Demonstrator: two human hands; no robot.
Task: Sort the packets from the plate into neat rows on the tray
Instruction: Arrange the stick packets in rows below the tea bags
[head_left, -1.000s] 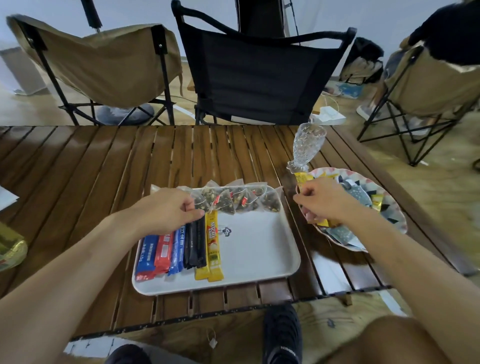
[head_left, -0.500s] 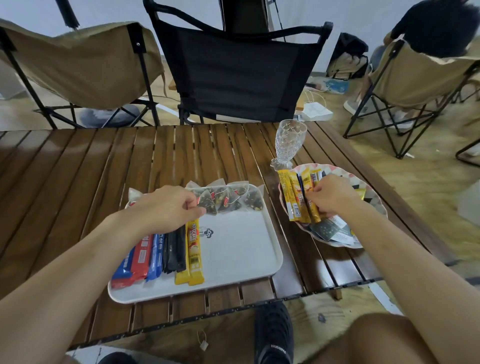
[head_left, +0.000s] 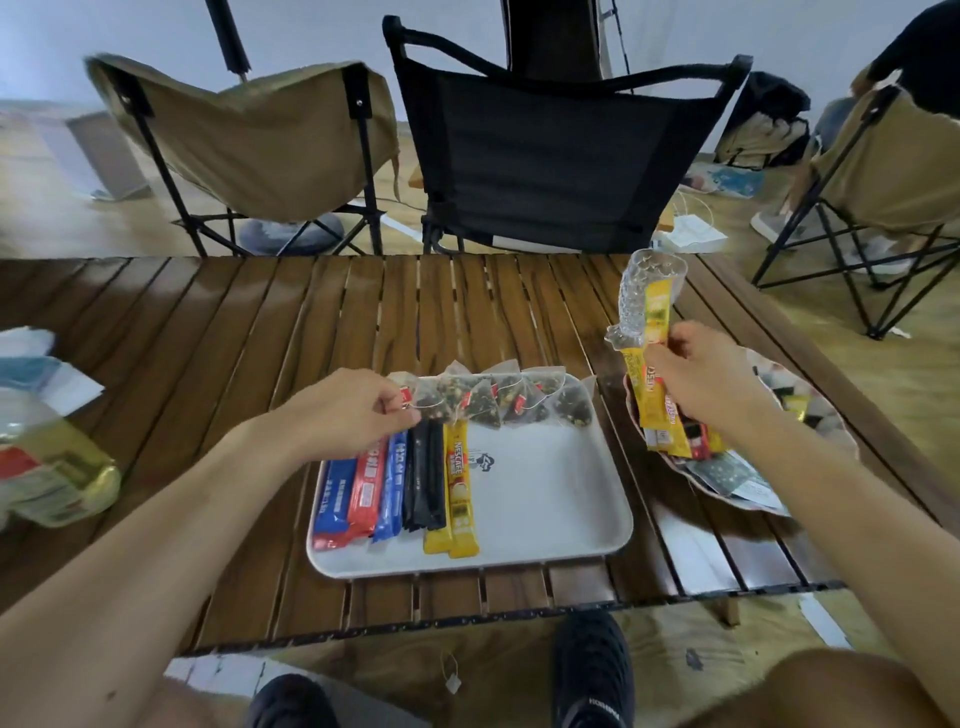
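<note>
A white tray (head_left: 545, 509) lies on the slatted wooden table. Along its far edge runs a row of clear pyramid tea bags (head_left: 498, 400). At its left lies a row of stick packets (head_left: 395, 483) in blue, red, black and yellow. My left hand (head_left: 348, 410) pinches the leftmost tea bag at the tray's far left corner. My right hand (head_left: 701, 379) grips several yellow stick packets (head_left: 652, 384), lifted above the patterned plate (head_left: 831, 431). More packets (head_left: 727, 475) remain on the plate, partly hidden by my right forearm.
A cut-glass goblet (head_left: 636, 301) stands just behind the plate, touching the raised packets in view. A clear bag with papers (head_left: 47, 467) lies at the table's left edge. Folding chairs (head_left: 550, 156) stand beyond the table. My shoes (head_left: 592, 670) show below its near edge.
My right hand has gathered the yellow stick packets and lifted them up off the plate. My left hand stays pinching the tea bag at the tray's far left.
</note>
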